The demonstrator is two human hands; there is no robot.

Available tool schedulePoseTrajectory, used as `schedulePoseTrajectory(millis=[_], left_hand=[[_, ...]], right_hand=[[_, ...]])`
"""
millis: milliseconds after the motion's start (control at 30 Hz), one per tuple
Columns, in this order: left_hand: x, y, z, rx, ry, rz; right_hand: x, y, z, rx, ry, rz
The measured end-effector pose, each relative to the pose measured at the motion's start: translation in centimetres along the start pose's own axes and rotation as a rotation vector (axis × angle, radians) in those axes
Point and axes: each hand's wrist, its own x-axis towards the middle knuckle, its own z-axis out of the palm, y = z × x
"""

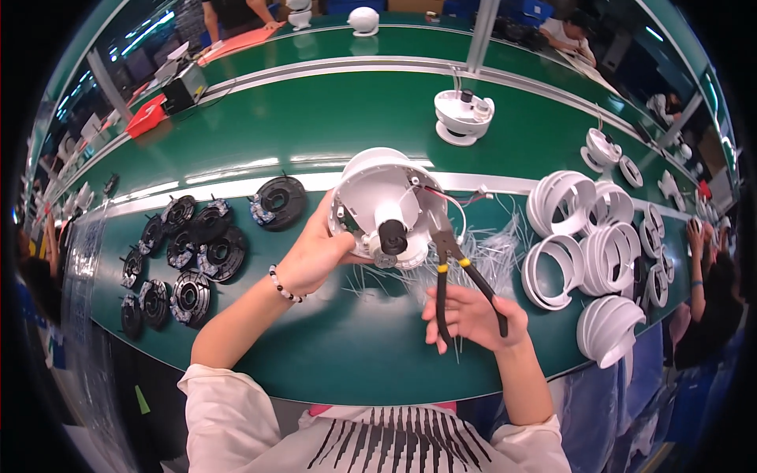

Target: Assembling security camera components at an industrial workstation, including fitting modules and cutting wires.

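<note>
The left hand grips the near left side of a white housing, which is tilted so that its hollow faces the person. A beaded bracelet circles that wrist. Inside the housing, just right of the hand's fingers, is a black cylinder; wires come out over the right rim.

The right hand is curled loosely, palm up, around the spread handles of the pliers. Their jaws point away from that hand and meet the housing's right edge; whether they are closed on anything there, I cannot tell.

Clear strips lie on the green worktop just beyond the right hand. To its right are white rings, with a ridged shell nearest the person. Left of the left hand lies a group of black discs, and one separate disc sits nearer, ahead of the wrist. Well beyond both hands, a white unit stands on its round base.
</note>
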Motion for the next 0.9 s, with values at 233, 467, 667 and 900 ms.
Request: schedulePoseTrajectory(millis=[233, 467, 667, 900], left_hand=[[-0.1, -1.5, 1.9, 0.071, -0.044, 0.031], [-0.6, -1.7, 1.6, 0.096, -0.021, 0.018], [0.6, -1.4, 1.2, -0.021, 0.114, 0.023], [7.5, 0.7, 0.1, 0.075, 0.318, 0.403]], right_hand=[[-0.8, -0.3, -0.8, 0.064, -0.007, -0.037], [-1.3, -0.3, -0.8, 0.124, 0.134, -0.048], [-1.0, 0.0, -0.6, 0.057, 0.128, -0.073], [-0.9, -1.0, 0.0, -0.060, 0.040, -0.057]])
